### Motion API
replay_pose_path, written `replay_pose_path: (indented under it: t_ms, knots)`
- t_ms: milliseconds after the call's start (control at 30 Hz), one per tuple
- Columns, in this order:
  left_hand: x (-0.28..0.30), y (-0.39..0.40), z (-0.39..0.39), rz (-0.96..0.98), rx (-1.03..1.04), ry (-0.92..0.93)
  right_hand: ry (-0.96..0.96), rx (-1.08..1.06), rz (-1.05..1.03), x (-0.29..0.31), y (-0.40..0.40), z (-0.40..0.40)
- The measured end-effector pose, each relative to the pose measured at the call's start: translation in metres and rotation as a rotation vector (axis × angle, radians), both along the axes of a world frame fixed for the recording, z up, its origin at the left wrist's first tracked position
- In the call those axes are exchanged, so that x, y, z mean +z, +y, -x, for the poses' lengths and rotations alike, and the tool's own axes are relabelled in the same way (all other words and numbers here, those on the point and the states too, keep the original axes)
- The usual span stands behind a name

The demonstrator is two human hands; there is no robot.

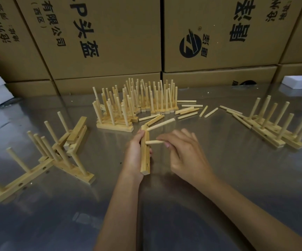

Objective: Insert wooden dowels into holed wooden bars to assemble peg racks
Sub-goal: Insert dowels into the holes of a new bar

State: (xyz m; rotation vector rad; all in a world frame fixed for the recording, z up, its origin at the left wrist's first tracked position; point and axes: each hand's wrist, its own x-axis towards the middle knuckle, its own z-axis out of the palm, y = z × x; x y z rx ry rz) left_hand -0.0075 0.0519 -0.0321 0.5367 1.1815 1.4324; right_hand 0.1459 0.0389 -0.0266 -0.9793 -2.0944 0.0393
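Misalignment is the main risk here: if the dowel (153, 142) meets its hole at a slant, it could jam or the bar (145, 153) could twist in the grip. The left hand (134, 156) is wrapped around the bar, holding it upright just above the metal table (219, 178). The right hand (184, 151) pinches the dowel by one end, its other end touching the bar's side near the middle. One dowel (160, 124) already juts from the bar's top, and an open hole shows near the bottom. Farther off, loose dowels (188, 111) lie to the right of a cluster of finished racks (135, 104), with cardboard boxes (110, 42) behind.
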Motion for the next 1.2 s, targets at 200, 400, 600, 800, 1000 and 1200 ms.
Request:
replay_pose_path:
  t_ms: [200,400,600,800,1000,1200]
  knots:
    - [-0.001,-0.002,0.003,0.026,-0.003,0.032,-0.079,0.024,-0.004,0.004,-0.004,0.0]
    - [-0.004,0.001,-0.005,-0.041,0.021,0.161,0.012,0.015,0.031,0.003,0.003,-0.002]
    - [-0.004,0.002,-0.001,0.041,0.031,0.078,-0.01,0.008,0.028,0.004,0.001,0.004]
    - [-0.006,0.002,-0.001,0.041,0.025,0.078,-0.098,-0.012,0.071,0.008,-0.002,0.003]
    - [-0.007,0.003,-0.005,-0.038,0.013,0.201,-0.217,-0.005,0.037,0.017,-0.004,-0.001]
    - [-0.009,0.001,-0.006,-0.063,-0.004,0.221,-0.293,-0.026,0.033,0.025,-0.006,0.002]
